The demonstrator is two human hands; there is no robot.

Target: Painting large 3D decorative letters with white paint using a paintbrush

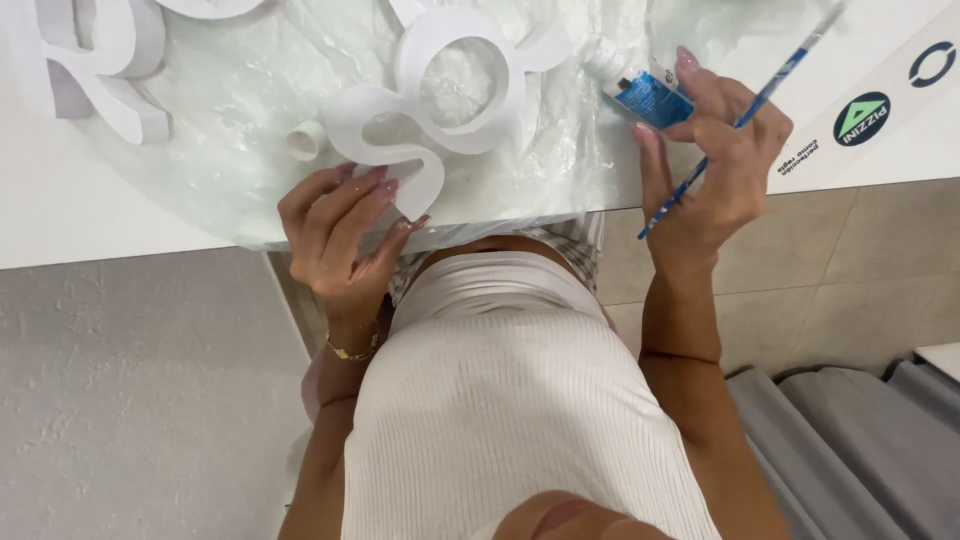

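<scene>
Fingers of the left hand press the white ampersand-shaped foam piece at centre; the right hand pinches a blue paint tube and thin blue brush.

White letters + cap crowd sheet; right tabletop free.

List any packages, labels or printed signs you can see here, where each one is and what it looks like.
Paint tube: held in the right hand with a thin brush, above the plastic sheet; small, blue label, white cap end.
Paper strip: upper right on the white table; long, white, with a dark round badge holding a green triangle, and a dark ring mark.
</scene>
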